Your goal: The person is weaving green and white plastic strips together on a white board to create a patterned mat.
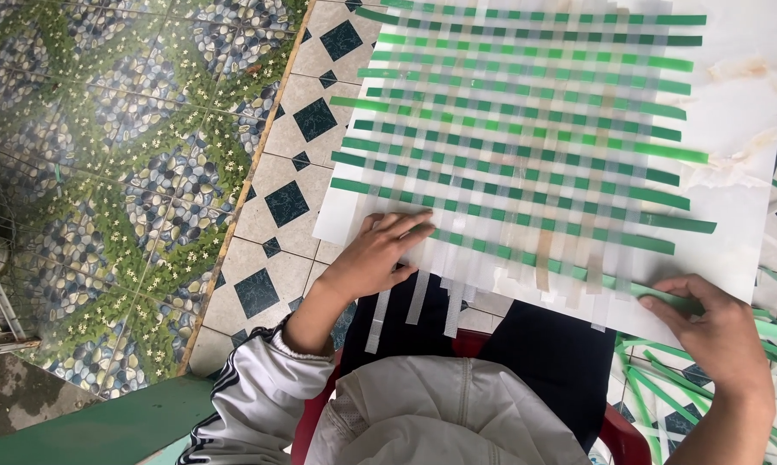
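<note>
**Q:** Weaving, is that what the hands are on?

**A:** Yes. A mat of green and pale translucent strips, woven over and under, lies on a white board. The board's near edge reaches over the person's lap, and its far part lies over a floor of cream tiles with dark diamonds.

**Q:** Where is the left hand?

**A:** The left hand lies on the mat's near left corner. Its fingers are spread and nearly flat, pressing down on the strips rather than gripping anything.

**Q:** And the right hand?

**A:** The right hand is at the near right edge of the board. Its thumb and fingers are pinched on the end of a green strip, the nearest row of the mat, which runs leftward across the pale strips.

**Q:** What hangs off the near edge?

**A:** Loose ends of the pale strips hang past the board over dark trousers, between the two hands.

**Q:** Anything else near?

**A:** Spare green strips lie in a loose heap on the floor just under the right hand. The person sits on a red seat and wears a white jacket with dark stripes on the sleeve. To the left, beyond the cream tiles, is a floor patterned with pebbles and leaves.
</note>
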